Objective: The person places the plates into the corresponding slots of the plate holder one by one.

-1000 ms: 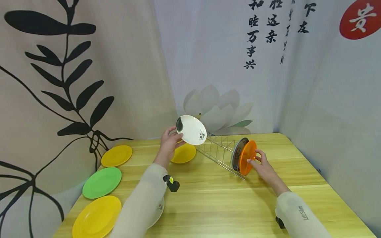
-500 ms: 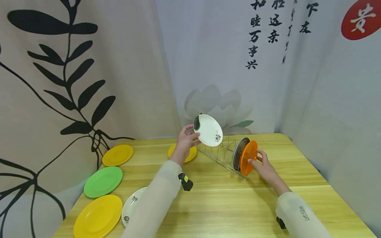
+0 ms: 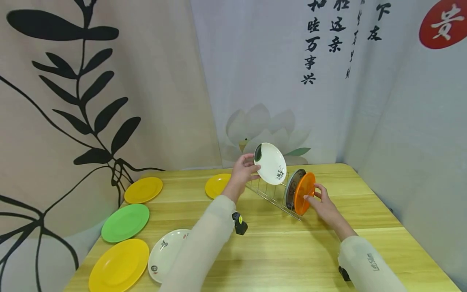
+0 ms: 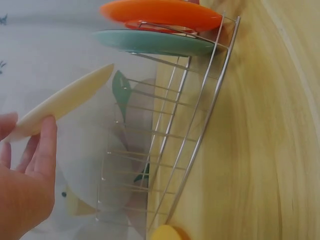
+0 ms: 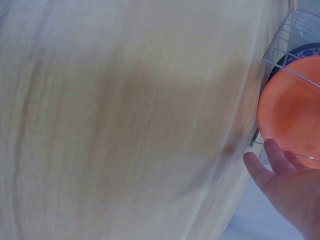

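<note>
A white plate (image 3: pixel 270 164) with a dark green patch and a small black print is tilted in the air above the wire dish rack (image 3: pixel 268 194). My left hand (image 3: pixel 242 173) pinches its left edge between thumb and fingers; the left wrist view catches the plate (image 4: pixel 67 102) nearly edge-on. In the rack's right end stand an orange plate (image 3: pixel 304 194) and a dark patterned plate (image 3: pixel 294 190) with a pale green back, side by side. Beside the orange plate, my right hand (image 3: pixel 322 202) touches the rack end with loosely spread fingers; exact fingertip contact is unclear.
On the table's left lie a yellow plate (image 3: pixel 143 190), a green plate (image 3: pixel 125 223) and a larger yellow plate (image 3: pixel 119 265). A white printed plate (image 3: pixel 164 255) is partly covered by my left sleeve. Another yellow plate (image 3: pixel 216 185) lies left of the rack. Curtains hang behind the table.
My left hand has carried the white plate rightward, over the rack toward the standing plates. The printed plate on the table shows more from behind the sleeve. My right hand stays put.
</note>
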Available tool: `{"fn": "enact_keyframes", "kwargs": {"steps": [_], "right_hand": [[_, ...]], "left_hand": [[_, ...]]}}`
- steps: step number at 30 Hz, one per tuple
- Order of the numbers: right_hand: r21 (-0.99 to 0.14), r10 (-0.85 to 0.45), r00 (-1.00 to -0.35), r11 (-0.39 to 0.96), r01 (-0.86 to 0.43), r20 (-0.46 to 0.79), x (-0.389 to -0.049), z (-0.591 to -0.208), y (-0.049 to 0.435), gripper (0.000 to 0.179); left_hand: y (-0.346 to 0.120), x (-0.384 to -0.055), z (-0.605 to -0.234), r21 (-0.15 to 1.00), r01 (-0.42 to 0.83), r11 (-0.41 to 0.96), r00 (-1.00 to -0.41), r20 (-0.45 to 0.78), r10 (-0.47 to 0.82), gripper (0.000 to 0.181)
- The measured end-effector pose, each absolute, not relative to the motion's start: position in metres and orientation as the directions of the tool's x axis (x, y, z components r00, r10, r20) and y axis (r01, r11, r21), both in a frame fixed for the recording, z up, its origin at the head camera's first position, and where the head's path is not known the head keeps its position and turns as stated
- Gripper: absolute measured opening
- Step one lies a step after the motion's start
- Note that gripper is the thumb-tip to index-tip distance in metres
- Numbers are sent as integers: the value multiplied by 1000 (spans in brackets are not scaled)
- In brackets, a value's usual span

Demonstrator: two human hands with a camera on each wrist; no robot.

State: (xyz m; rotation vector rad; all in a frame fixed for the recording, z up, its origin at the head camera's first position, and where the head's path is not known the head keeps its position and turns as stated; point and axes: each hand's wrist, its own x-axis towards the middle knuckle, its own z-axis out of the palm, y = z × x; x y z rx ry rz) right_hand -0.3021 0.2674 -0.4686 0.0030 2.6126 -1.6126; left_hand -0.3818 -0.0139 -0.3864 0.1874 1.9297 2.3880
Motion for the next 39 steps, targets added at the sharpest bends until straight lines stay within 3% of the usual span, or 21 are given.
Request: {"fn": "enact_keyframes", "kwargs": {"steps": [27, 39], "right_hand": [[-899, -41, -997, 436, 34, -57, -302, -470, 269, 79], [-898, -40, -998, 439, 34, -57, -302, -468, 268, 79]], "left_hand": [[25, -377, -410, 996, 62, -65, -977, 74, 201, 34], [26, -379, -412, 993, 72, -99, -985, 87, 151, 35]]}}
